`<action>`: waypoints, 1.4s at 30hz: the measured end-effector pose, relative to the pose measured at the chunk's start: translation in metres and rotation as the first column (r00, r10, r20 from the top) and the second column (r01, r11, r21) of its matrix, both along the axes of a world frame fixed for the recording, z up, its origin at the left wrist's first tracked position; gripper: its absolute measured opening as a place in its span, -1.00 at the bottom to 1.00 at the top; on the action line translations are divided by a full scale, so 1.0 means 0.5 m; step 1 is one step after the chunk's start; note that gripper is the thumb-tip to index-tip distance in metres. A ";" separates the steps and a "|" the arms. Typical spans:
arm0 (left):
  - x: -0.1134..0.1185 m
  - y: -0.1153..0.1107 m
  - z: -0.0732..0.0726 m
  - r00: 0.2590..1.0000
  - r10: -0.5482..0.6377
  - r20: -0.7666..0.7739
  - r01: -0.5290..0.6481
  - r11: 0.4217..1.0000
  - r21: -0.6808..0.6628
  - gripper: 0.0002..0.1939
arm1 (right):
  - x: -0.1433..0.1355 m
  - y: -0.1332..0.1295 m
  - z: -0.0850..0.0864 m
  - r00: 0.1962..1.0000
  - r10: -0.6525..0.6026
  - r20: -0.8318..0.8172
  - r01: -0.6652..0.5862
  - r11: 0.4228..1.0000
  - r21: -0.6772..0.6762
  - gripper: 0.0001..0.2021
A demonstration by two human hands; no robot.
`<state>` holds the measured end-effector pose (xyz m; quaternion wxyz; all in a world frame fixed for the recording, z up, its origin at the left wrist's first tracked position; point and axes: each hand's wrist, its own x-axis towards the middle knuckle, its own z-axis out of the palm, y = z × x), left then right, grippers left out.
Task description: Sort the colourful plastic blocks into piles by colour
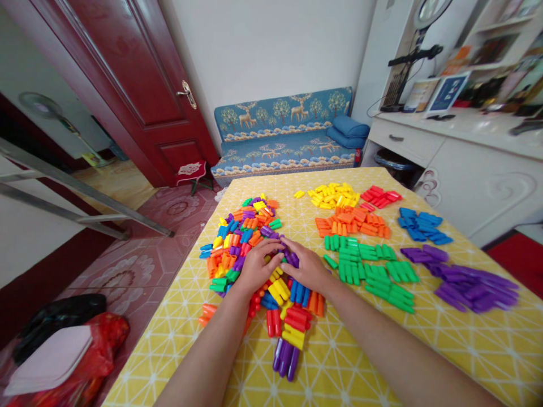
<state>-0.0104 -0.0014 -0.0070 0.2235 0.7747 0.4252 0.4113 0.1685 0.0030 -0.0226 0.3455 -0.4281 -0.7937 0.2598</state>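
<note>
Both my hands are over a mixed pile of bullet-shaped plastic building pieces (235,240) on the table. My left hand (261,264) curls its fingers inward at the pile's right side, partly hiding what lies under them. Facing it, my right hand (309,267) has its fingers bent around purple pieces (292,258), close to the left fingertips. Below the hands lie yellow pieces (279,291), blue pieces (299,293), red pieces (298,318) and a purple group (285,359).
Separate colour groups lie on the right of the yellow tablecloth (339,362): yellow (335,195), red (380,197), orange (354,221), green (365,263), blue (423,226) and purple (477,287). A blue sofa (280,150) stands behind, a white cabinet (487,181) right, a metal ladder (85,206) left.
</note>
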 end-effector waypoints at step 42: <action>0.002 -0.007 0.011 1.000 0.011 0.008 -0.011 1.000 -0.013 -0.77 | -0.001 -0.007 0.017 0.989 -0.129 -0.079 0.127 0.992 -0.026 -0.81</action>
